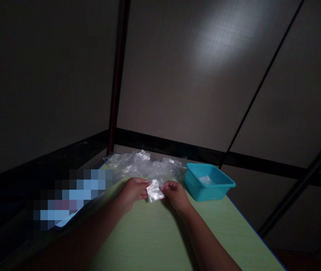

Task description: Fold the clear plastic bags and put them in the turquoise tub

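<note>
Between my two hands is a small folded clear plastic bag (155, 191), shiny and creased, held just above the green table. My left hand (134, 192) pinches its left edge between thumb and fingers. At the right edge, my right hand (174, 192) grips it with bent fingers. Beyond my hands lies a loose, crumpled pile of clear plastic bags (138, 163). A turquoise plastic basin (211, 192) stands to the right of my right hand, with a piece of folded clear plastic (205, 180) in it.
The green table (149, 237) has a blue edge along its right side. At the left, a bright, pixelated flat object (75, 203) stands by the table's left edge. Dark panelled walls (171, 82) rise behind the table.
</note>
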`<state>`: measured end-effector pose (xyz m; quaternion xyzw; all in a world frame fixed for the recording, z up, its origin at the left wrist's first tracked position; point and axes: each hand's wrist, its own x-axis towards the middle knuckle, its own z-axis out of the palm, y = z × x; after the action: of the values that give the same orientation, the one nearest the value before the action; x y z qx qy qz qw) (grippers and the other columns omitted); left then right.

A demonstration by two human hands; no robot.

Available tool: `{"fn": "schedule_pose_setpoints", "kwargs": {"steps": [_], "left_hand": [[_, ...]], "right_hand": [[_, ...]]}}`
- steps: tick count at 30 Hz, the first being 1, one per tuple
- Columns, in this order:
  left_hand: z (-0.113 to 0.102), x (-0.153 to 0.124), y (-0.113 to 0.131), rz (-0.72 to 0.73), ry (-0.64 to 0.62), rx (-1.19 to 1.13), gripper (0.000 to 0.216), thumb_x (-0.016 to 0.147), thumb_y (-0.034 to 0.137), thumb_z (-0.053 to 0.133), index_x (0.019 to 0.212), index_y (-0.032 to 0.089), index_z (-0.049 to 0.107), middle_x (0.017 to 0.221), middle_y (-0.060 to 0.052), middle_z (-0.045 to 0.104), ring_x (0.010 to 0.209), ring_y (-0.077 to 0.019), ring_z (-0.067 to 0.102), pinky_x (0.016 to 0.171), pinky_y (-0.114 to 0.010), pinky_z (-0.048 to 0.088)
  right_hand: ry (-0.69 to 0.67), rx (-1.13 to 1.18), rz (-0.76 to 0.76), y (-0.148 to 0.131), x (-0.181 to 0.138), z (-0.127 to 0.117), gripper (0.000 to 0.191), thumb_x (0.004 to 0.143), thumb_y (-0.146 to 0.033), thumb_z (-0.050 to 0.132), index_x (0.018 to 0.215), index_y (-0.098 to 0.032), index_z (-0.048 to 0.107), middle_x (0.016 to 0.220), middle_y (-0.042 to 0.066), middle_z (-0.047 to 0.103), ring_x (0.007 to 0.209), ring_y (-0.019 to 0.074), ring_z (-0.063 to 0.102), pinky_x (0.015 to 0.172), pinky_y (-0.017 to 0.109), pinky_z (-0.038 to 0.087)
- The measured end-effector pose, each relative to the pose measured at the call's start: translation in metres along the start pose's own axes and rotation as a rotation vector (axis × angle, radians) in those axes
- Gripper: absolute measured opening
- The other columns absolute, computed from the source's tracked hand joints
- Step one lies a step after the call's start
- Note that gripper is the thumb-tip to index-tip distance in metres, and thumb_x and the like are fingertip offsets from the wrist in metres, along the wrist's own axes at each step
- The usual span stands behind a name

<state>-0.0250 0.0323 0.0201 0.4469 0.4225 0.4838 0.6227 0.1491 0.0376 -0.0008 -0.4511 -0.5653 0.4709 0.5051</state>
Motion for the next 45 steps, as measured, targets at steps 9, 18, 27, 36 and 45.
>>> {"fn": "schedule_pose_setpoints", "kwargs": {"steps": [9, 18, 27, 36, 45], "left_hand": [[0.001, -0.001, 0.006, 0.054, -0.003, 0.033, 0.036, 0.064, 0.043, 0.065, 0.081, 0.011, 0.062, 0.072, -0.009, 0.067, 0.063, -0.0179, 0.063, 0.064, -0.028, 0.046], [-0.002, -0.001, 0.010, 0.077, 0.003, 0.029, 0.038, 0.073, 0.047, 0.054, 0.088, 0.012, 0.058, 0.080, -0.010, 0.067, 0.064, -0.0176, 0.063, 0.065, -0.029, 0.045], [-0.002, 0.000, 0.009, 0.077, 0.032, 0.055, 0.039, 0.071, 0.049, 0.056, 0.082, 0.012, 0.059, 0.073, -0.009, 0.067, 0.057, -0.0153, 0.060, 0.059, -0.027, 0.045], [-0.005, 0.004, 0.004, 0.092, 0.013, 0.088, 0.040, 0.073, 0.052, 0.051, 0.081, 0.013, 0.057, 0.070, -0.007, 0.065, 0.057, -0.0153, 0.060, 0.056, -0.026, 0.044], [-0.002, 0.003, 0.005, 0.090, -0.005, 0.121, 0.044, 0.072, 0.056, 0.050, 0.076, 0.013, 0.057, 0.067, -0.007, 0.064, 0.055, -0.0152, 0.059, 0.055, -0.026, 0.043]], "right_hand": [[0.067, -0.091, -0.167, -0.025, -0.009, 0.004, 0.021, 0.064, -0.033, 0.064, 0.062, -0.015, 0.054, 0.052, -0.003, 0.050, 0.049, 0.0091, 0.045, 0.047, 0.021, 0.035], [0.397, -0.251, -0.423, -0.063, -0.019, -0.027, 0.023, 0.075, -0.039, 0.054, 0.075, -0.016, 0.055, 0.064, 0.001, 0.056, 0.060, 0.0132, 0.051, 0.057, 0.023, 0.038], [0.388, -1.194, -0.397, -0.066, -0.018, -0.047, 0.016, 0.082, -0.025, 0.043, 0.080, -0.019, 0.058, 0.077, 0.001, 0.065, 0.072, 0.0145, 0.057, 0.081, 0.030, 0.030], [0.334, -1.604, -0.152, -0.066, -0.012, -0.057, 0.023, 0.087, -0.030, 0.036, 0.085, -0.019, 0.056, 0.086, 0.007, 0.065, 0.075, 0.0179, 0.060, 0.065, 0.029, 0.031], [0.326, -1.665, -0.165, -0.066, -0.013, -0.056, 0.021, 0.087, -0.029, 0.037, 0.085, -0.019, 0.056, 0.083, 0.007, 0.065, 0.071, 0.0172, 0.060, 0.060, 0.027, 0.031]]}}
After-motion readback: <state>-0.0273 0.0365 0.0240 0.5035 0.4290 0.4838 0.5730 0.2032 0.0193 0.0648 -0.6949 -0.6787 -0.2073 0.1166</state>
